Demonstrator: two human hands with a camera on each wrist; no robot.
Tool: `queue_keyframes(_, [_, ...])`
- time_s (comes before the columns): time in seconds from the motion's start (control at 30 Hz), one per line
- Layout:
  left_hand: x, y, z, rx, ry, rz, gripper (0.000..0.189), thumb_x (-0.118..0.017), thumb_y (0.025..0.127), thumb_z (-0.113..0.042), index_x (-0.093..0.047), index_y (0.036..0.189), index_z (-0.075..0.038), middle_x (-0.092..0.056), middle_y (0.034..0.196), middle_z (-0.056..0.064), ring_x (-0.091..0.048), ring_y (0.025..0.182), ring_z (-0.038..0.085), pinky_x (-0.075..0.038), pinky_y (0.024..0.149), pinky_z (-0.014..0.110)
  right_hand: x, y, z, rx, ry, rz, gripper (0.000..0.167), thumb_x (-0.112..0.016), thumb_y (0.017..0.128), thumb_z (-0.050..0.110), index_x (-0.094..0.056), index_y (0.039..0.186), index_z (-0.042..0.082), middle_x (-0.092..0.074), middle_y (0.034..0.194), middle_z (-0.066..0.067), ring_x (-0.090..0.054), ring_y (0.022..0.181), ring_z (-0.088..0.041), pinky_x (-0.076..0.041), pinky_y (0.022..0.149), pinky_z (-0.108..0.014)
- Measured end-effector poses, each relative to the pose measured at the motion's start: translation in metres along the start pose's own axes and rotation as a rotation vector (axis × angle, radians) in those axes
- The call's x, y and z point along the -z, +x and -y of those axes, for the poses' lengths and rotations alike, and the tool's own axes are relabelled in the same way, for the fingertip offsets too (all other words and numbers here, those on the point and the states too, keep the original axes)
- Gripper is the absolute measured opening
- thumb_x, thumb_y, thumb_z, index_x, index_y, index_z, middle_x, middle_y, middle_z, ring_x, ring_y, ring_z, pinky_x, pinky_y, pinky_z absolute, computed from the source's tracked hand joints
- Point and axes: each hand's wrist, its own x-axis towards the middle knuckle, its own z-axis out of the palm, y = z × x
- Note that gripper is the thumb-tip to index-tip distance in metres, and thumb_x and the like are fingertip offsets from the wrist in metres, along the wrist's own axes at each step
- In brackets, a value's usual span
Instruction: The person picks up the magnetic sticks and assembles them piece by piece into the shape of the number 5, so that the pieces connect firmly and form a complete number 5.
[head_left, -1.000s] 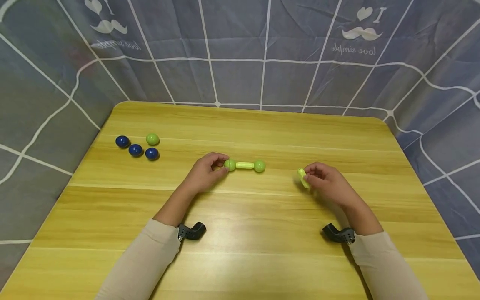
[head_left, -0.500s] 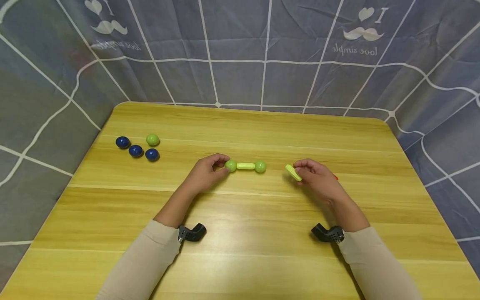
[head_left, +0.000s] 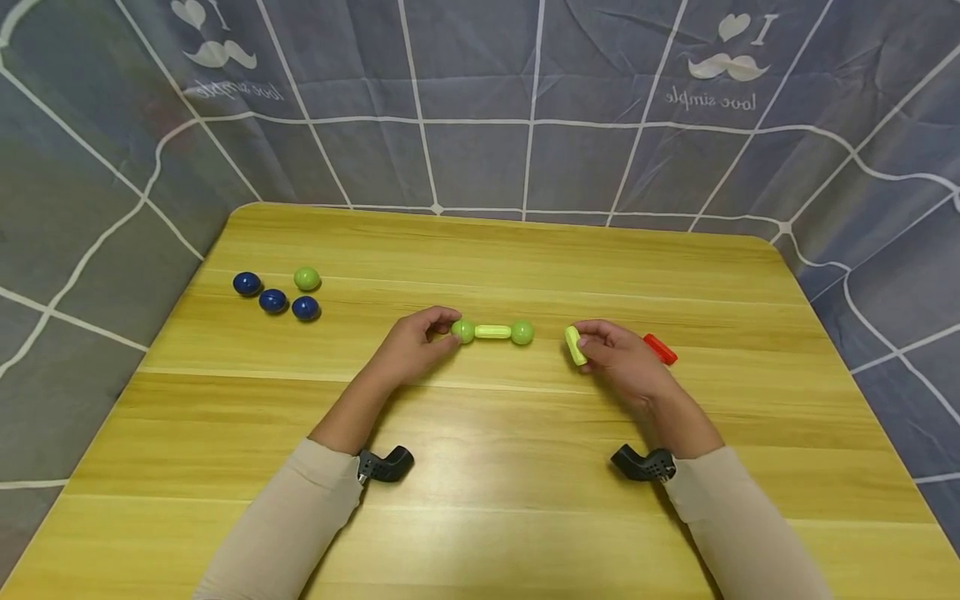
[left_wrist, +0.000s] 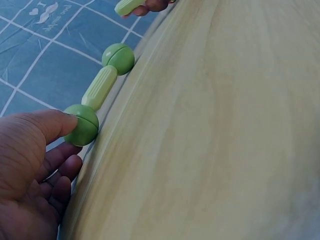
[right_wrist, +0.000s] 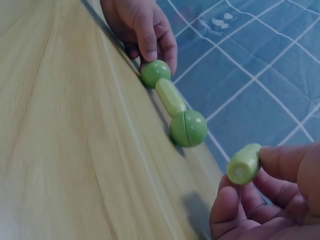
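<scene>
Beige at the sleeves [head_left: 738, 517], nearest, at four and between seven and eight o'clock from mid-table, with black wrist mounts [head_left: 386, 464] at the cuffs. Hands well apart. Pinched in the right hand [head_left: 622, 358] at three o'clock: a yellow-green bar [head_left: 575, 346]. Just past that hand: a red bar [head_left: 662, 350], partly hidden. Pinched in the left hand [head_left: 412, 346] at nine: the first green ball [head_left: 464, 332] of a mid-table row, with a ribbed rod [head_left: 492, 332] touching it and a second green ball [head_left: 522, 332]. Farther, between nine and ten: three blue balls [head_left: 305, 308] and a lone green ball [head_left: 307, 279]. At twelve, beyond the wooden table [head_left: 480, 550]: a grey-blue curtain [head_left: 480, 158].
</scene>
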Motion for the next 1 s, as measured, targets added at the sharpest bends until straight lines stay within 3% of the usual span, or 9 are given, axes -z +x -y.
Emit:
queue_keyframes(0.2, [0.001, 0.0, 0.0, -0.008, 0.016, 0.013, 0.035, -0.065, 0.096, -0.017, -0.063, 0.13, -0.008, -0.065, 0.12, 0.008, -0.058, 0.109, 0.024, -0.046, 0.096, 0.041, -0.009, 0.002, 0.003, 0.007, 0.027, -0.002, 0.041, -0.049, 0.104, 0.005, -0.041, 0.139, -0.014, -0.054, 0.111, -0.012, -0.056, 0.092, -0.014, -0.053, 0.077, -0.026])
queue_keyframes(0.4, [0.01, 0.002, 0.0, -0.007, -0.018, 0.083, 0.035, -0.064, 0.098, -0.019, -0.062, 0.131, -0.008, -0.063, 0.118, 0.007, -0.057, 0.107, 0.023, -0.046, 0.094, 0.04, -0.025, 0.003, 0.005, -0.006, 0.026, -0.033, 0.039, -0.052, 0.102, 0.005, -0.045, 0.137, -0.012, -0.056, 0.109, -0.011, -0.057, 0.089, -0.014, -0.053, 0.075, -0.025])
queue_keyframes(0.57, [0.016, 0.008, 0.003, -0.048, -0.021, 0.142, 0.037, -0.063, 0.099, -0.017, -0.06, 0.134, -0.005, -0.063, 0.12, 0.008, -0.056, 0.107, 0.023, -0.045, 0.094, 0.039, -0.044, 0.004, 0.01, -0.008, 0.049, -0.043, 0.036, -0.056, 0.1, 0.006, -0.049, 0.132, -0.01, -0.058, 0.106, -0.009, -0.057, 0.088, -0.014, -0.053, 0.075, -0.026])
queue_keyframes(1.0, [0.017, 0.017, 0.004, -0.036, 0.007, 0.21, 0.028, -0.062, 0.099, -0.017, -0.066, 0.126, -0.011, -0.064, 0.118, 0.006, -0.058, 0.103, 0.022, -0.048, 0.091, 0.039, -0.101, 0.018, 0.009, -0.027, 0.127, 0.038, 0.026, -0.059, 0.098, 0.003, -0.055, 0.122, -0.007, -0.06, 0.098, -0.009, -0.059, 0.085, -0.016, -0.052, 0.075, -0.026])
